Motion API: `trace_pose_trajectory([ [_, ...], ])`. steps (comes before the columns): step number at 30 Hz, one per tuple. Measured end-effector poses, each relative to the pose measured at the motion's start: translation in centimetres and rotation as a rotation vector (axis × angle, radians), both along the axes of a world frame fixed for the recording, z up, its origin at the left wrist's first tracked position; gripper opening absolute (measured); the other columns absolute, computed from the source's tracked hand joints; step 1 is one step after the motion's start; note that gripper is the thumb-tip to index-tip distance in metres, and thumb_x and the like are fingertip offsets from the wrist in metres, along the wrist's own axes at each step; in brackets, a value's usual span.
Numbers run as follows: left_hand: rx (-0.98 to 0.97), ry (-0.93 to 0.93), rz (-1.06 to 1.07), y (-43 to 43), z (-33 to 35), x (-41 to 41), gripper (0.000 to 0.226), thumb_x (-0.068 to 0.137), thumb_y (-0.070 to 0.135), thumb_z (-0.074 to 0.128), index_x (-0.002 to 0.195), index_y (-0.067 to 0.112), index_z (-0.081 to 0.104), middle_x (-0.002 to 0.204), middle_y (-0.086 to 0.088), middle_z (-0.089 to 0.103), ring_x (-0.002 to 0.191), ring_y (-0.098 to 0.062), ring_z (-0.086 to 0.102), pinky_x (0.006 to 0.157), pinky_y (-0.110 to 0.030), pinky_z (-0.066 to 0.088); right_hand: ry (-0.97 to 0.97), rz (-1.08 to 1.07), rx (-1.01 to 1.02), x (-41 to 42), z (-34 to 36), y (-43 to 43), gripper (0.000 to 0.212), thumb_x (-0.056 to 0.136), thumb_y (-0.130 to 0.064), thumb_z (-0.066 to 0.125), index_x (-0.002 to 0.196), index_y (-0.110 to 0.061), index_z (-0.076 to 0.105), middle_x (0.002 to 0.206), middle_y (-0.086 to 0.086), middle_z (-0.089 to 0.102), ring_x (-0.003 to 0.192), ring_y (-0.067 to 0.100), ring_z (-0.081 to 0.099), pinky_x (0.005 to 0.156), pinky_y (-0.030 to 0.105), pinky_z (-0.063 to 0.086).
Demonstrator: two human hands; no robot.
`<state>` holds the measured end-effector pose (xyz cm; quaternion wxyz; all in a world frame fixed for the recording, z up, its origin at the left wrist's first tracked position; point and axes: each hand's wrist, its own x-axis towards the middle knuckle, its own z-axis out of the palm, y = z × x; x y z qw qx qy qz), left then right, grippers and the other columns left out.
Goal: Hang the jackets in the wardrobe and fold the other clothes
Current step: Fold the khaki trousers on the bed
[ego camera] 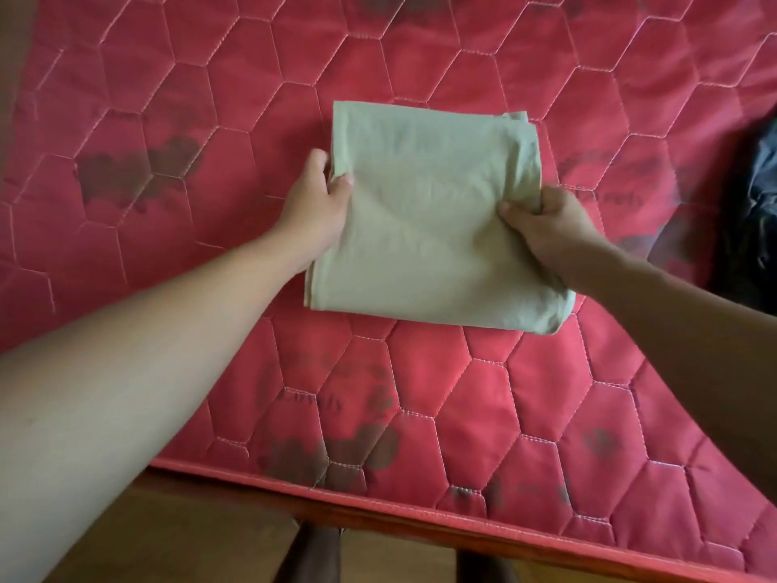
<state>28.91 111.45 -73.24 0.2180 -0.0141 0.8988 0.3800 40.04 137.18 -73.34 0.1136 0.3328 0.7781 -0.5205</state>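
While the left hand pinches the folded cloth at nine o'clock, the right hand grips it at three o'clock, over the red mattress.

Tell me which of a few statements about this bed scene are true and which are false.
1. The left hand and right hand both grip the pale green cloth. True.
2. The mattress is blue. False: it is red, quilted in hexagons.
3. The cloth is spread out in a single layer. False: it is folded into a rectangle, with layers showing at its right edge.
4. A dark garment lies at the right edge of the view. True.
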Motion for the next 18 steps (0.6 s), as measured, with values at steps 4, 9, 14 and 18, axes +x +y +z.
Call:
trace_pose_trajectory([
  [4, 0.211, -0.133, 0.095, -1.5, 0.5, 0.9, 0.021, 0.100, 0.041, 0.053, 0.114, 0.026, 0.053, 0.091, 0.002, 0.066, 0.079, -0.012, 0.062, 0.075, -0.033, 0.050, 0.063, -0.043, 0.010, 0.8, 0.0, -0.1, 0.014, 0.095, -0.023, 0.068, 0.084, -0.027, 0.061, 0.080, -0.015, 0.064, 0.059, -0.011, 0.058, 0.053, 0.008, 0.042],
  [9, 0.364, -0.368, 0.029, -5.4, 2.4, 4.4, 0.014, 0.102, 0.016, 0.058, 0.113, 0.024, 0.056, 0.102, 0.002, 0.077, 0.103, -0.017, 0.072, 0.090, -0.033, 0.056, 0.068, -0.095, -0.225, 1.6, 0.8, 0.2, 0.015, 0.096, -0.014, 0.067, 0.093, -0.027, 0.073, 0.093, -0.004, 0.076, 0.088, 0.011, 0.074, 0.081, 0.032, 0.059],
  [14, 0.116, -0.114, -0.191, -5.2, 2.9, 4.5, 0.007, 0.106, 0.027, 0.046, 0.112, 0.024, 0.044, 0.096, -0.012, 0.068, 0.087, -0.032, 0.067, 0.080, -0.052, 0.052, 0.162, -0.115, -0.281, 1.0, 2.0, 0.0, 0.023, 0.099, -0.006, 0.060, 0.103, -0.025, 0.071, 0.095, -0.006, 0.077, 0.090, 0.014, 0.073, 0.085, 0.035, 0.059],
  [18, 0.103, -0.027, -0.196, -3.6, 3.2, 2.7, 0.010, 0.108, 0.026, 0.040, 0.117, 0.021, 0.039, 0.108, -0.008, 0.064, 0.091, -0.021, 0.060, 0.088, -0.042, 0.047, 0.230, -0.140, -0.273, -0.6, 3.0, 0.8, 0.026, 0.101, -0.001, 0.055, 0.104, -0.025, 0.066, 0.087, -0.016, 0.076, 0.084, 0.003, 0.071, 0.077, 0.023, 0.057],
])
